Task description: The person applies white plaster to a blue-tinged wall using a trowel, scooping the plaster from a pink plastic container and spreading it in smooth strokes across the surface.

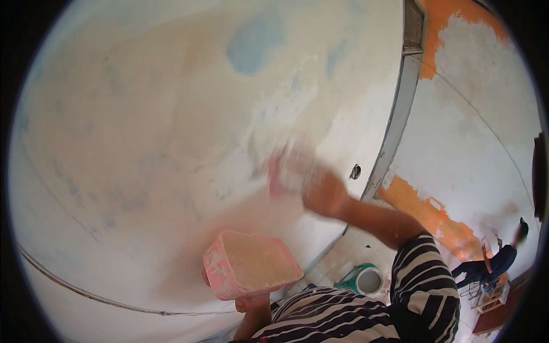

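Note:
My left hand point(250, 303) holds a pink, putty-smeared rectangular tub point(254, 260) from underneath, low in front of me; a beige paste shows inside it. My right hand point(325, 191) is closed on a motion-blurred pink and whitish tool point(281, 174), held up at the wall point(171, 114) in front of me; its exact shape and whether it touches the surface cannot be told. The wall is patchy cream and white, with pale blue areas. A small dark opening point(355, 171) sits in it, right of that hand.
A green-and-white bucket point(359, 280) stands on the tiled floor point(337, 254) below. At right, another person point(494, 263) in dark clothing is beside a small wooden stand point(492, 294), near a wall point(469, 131) with orange patches. A cable point(97, 296) runs along my wall's lower part.

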Tool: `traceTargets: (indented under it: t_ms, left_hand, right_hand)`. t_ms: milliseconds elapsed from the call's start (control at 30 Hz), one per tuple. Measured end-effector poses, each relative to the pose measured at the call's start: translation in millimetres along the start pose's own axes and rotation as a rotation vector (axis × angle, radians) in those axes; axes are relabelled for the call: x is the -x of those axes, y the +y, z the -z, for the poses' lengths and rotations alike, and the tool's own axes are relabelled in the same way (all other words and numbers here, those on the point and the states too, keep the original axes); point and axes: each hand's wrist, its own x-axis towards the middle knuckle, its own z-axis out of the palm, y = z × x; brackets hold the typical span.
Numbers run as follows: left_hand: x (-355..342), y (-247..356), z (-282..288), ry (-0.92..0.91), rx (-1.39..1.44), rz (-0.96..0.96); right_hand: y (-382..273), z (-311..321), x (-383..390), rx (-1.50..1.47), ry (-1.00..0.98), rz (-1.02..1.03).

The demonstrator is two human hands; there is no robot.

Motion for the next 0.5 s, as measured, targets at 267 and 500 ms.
traceTargets:
  t_ms: [267,500]
  left_hand:
    - [2.7,7.6,3.4,-0.021,0.009,-0.009]
    - [4.4,14.7,6.4,-0.036,0.000,-0.034]
  right_hand:
    - [39.2,40.3,-0.4,0.133,0.594,-0.233]
    - [-48.4,7.9,8.8,-0.337,0.128,0.021]
